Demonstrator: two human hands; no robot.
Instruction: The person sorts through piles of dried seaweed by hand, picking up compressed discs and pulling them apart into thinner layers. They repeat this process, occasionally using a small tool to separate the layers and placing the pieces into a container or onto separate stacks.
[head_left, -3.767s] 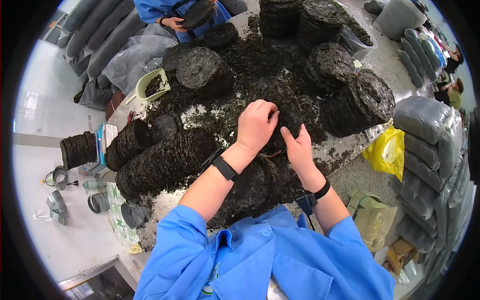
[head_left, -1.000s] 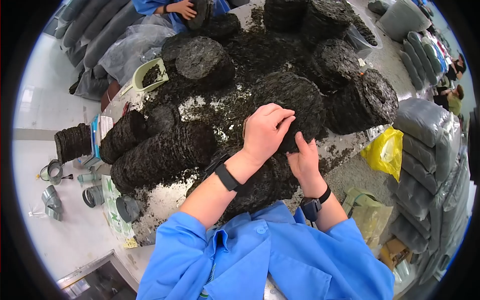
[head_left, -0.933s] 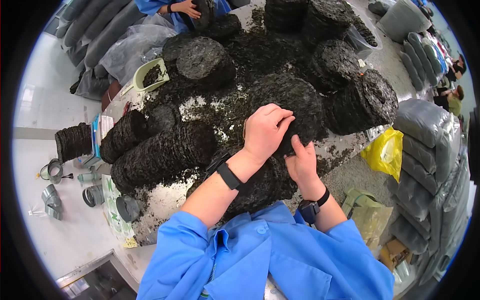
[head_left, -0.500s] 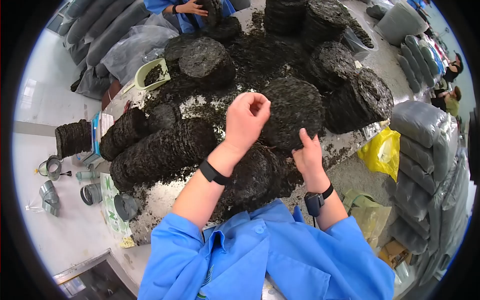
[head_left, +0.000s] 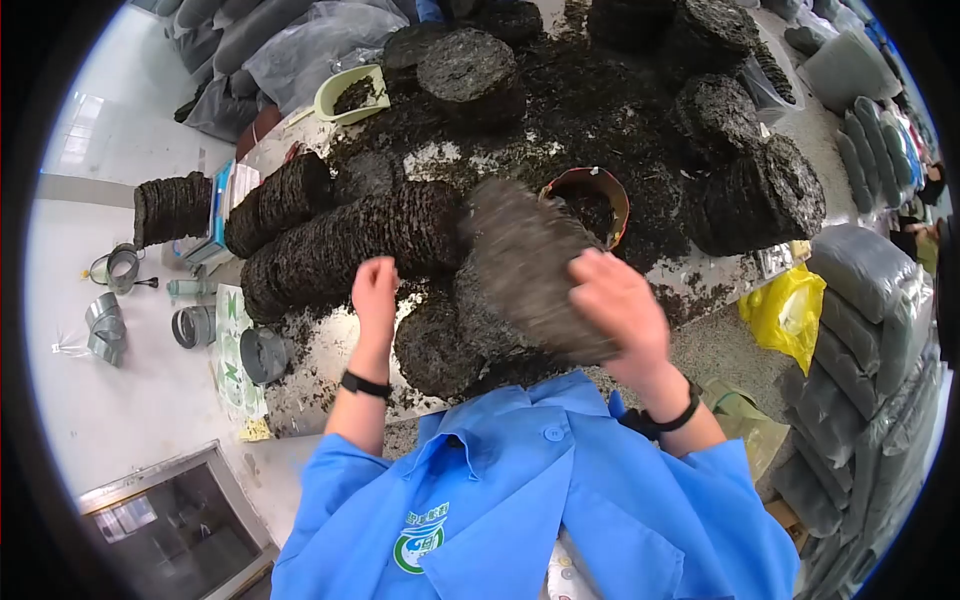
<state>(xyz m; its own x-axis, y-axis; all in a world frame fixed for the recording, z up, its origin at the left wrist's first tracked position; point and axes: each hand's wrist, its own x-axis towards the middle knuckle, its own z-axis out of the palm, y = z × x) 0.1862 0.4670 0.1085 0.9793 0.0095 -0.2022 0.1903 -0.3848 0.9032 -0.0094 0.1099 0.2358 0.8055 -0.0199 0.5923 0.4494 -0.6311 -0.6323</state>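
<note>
A round, dark cake of dried seaweed (head_left: 530,270), blurred by motion, hangs tilted in front of me. My right hand (head_left: 628,312) grips its right edge. My left hand (head_left: 376,285) is closed, its fingers curled beside a long row of stacked seaweed cakes (head_left: 340,243); whatever it may hold is hidden. Below the held cake stand more seaweed cakes (head_left: 440,345) near the table's front edge. Partly behind the held cake is a round tub (head_left: 622,210) with a reddish rim and dark scraps inside.
Loose seaweed scraps (head_left: 590,105) cover the table's middle. More stacks (head_left: 775,195) stand at the right and back. A pale green scoop (head_left: 350,95) lies back left. A yellow bag (head_left: 785,315) and grey filled bags (head_left: 850,330) are on the right.
My left hand has moved from over the cake down to the left. My right hand has tilted the cake and drawn it left, uncovering the tub. The view has shifted.
</note>
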